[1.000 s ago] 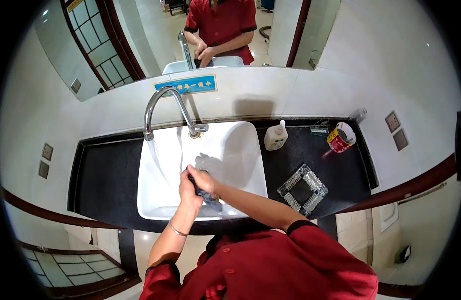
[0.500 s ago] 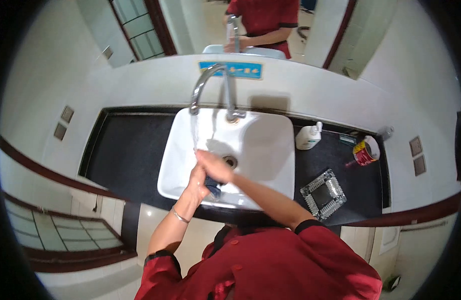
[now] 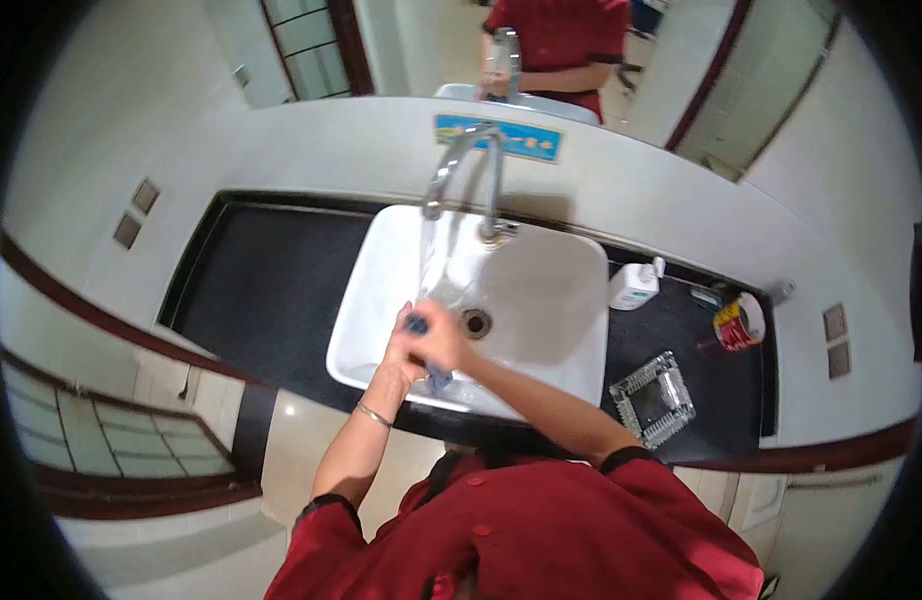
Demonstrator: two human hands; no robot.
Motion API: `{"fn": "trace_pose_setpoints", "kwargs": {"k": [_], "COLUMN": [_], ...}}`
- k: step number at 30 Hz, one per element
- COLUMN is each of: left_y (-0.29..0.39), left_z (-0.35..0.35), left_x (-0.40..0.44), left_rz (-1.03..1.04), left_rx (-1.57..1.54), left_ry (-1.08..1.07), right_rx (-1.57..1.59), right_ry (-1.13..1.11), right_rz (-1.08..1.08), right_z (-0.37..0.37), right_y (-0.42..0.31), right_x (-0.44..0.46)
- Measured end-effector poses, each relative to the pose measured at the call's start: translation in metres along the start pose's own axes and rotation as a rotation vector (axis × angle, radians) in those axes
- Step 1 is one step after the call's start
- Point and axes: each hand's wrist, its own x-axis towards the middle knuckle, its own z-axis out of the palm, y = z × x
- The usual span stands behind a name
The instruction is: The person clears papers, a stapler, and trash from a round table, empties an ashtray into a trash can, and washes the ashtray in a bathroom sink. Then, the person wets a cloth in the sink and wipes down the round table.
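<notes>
Both hands are together over the front left of a white sink (image 3: 556, 345), beneath a running stream of water (image 3: 427, 262) from the curved chrome faucet (image 3: 451, 165). Between them is a small, dark blue-grey bundle that looks like wet cloth (image 3: 439, 378); one end shows above the fingers and another hangs below. My left hand (image 3: 397, 358), with a bracelet at the wrist, is closed around its left side. My right hand (image 3: 444, 340) is wrapped over it from the right, slightly blurred. The palms and part of the bundle are hidden.
On the black counter (image 3: 271, 270) to the right stand a white pump bottle (image 3: 635, 287) and a red-and-yellow container (image 3: 738, 322). A square glass ashtray (image 3: 653, 400) lies near the counter's front. A mirror and a blue sign (image 3: 526, 140) are behind the faucet.
My right hand has gone from stretched fingers across the left hand to a closed grip. The dark bundle's upper end now shows between the hands. The whole view has shifted slightly.
</notes>
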Motion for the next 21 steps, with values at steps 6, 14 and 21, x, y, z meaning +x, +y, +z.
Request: {"fn": "trace_pose_setpoints", "kwargs": {"k": [6,14,21], "left_y": [-0.016,-0.016,-0.003], "left_z": [-0.008,-0.009,-0.02], "left_x": [0.05,0.044,0.033], "left_rz": [0.164,0.251,0.123], "left_rx": [-0.074,-0.162,-0.044], "left_ry": [-0.005,0.133,0.113], "right_rx": [-0.493,-0.488,-0.516], "right_ry": [0.073,0.136,0.064], "right_rz": [0.1,0.155,0.285], "right_z": [0.011,0.004,0.011], "right_y": [0.046,0.027,0.028], "right_x": [0.022,0.028,0.022]}}
